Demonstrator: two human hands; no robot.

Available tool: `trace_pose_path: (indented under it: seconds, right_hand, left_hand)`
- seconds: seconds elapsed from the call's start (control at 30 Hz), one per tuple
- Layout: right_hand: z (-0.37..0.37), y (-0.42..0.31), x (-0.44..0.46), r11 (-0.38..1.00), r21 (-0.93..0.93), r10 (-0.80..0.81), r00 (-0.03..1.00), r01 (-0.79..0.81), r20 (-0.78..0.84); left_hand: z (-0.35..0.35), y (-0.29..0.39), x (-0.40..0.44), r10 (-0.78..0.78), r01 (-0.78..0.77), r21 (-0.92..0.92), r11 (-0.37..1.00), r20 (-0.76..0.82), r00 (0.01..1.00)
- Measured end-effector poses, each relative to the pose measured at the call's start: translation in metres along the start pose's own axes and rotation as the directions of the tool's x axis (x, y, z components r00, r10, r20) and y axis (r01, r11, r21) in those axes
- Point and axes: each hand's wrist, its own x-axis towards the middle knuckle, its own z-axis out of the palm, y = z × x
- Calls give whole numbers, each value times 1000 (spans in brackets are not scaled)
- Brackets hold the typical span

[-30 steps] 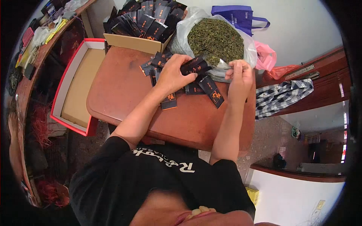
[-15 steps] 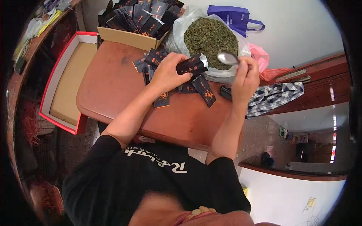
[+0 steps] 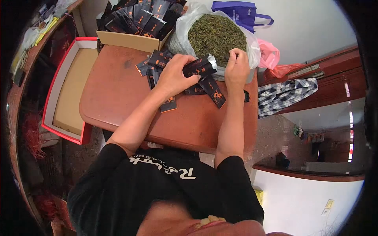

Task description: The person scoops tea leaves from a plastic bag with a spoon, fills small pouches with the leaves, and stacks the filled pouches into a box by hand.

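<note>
My left hand (image 3: 175, 76) is closed around a black packet (image 3: 201, 67) with orange print; its silver-lined open mouth faces right. To the right, my right hand (image 3: 237, 67) is closed at the near right edge of a mass of dried green leaves (image 3: 214, 37) in a clear plastic bag (image 3: 185, 27). The spoon seen in that hand a moment earlier is hidden now, its bowl apparently down by the leaves. More flat black packets (image 3: 212, 91) lie on the brown table beneath and beside my left hand.
A cardboard box (image 3: 128, 41) full of black packets stands at the back of the table (image 3: 118, 94). At left is a red-rimmed shallow box (image 3: 49, 94). A blue bag (image 3: 238, 13), a pink bag (image 3: 268, 53) and a checked cloth (image 3: 287, 96) lie at the right.
My right hand has moved left and slightly up to the leaves, and the spoon bowl has gone out of sight. My left hand still holds the packet in nearly the same place.
</note>
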Motion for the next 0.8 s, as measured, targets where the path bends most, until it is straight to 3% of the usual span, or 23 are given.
trace_pose_path:
  seconds: [0.1, 0.2, 0.3, 0.43, 0.57, 0.8]
  right_hand:
    - [-12, 7, 2, 998, -54, -14, 998, 11, -56]
    - [-32, 8, 3, 997, -34, 70, 995, -73, -71]
    - [-27, 11, -3, 990, -52, 131, 991, -132, -19]
    - [21, 17, -20, 884, 322, 359, 933, -339, -3]
    - [21, 5, -15, 715, 525, 529, 848, -462, 27]
    - [12, 23, -22, 585, 710, 566, 824, -392, -12]
  left_hand:
    - [-2, 0, 1, 21, -21, 9, 1000, -4, 1000]
    - [-4, -2, 3, -25, 24, 27, 999, 5, 1000]
    - [-3, 0, 2, -21, 21, 38, 999, 20, 1000]
    - [1, -6, 1, -4, 4, 29, 1000, 0, 1000]
    - [0, -6, 2, -10, 10, 31, 999, -12, 1000]
    - [-1, -4, 3, -21, 21, 50, 999, 7, 1000]
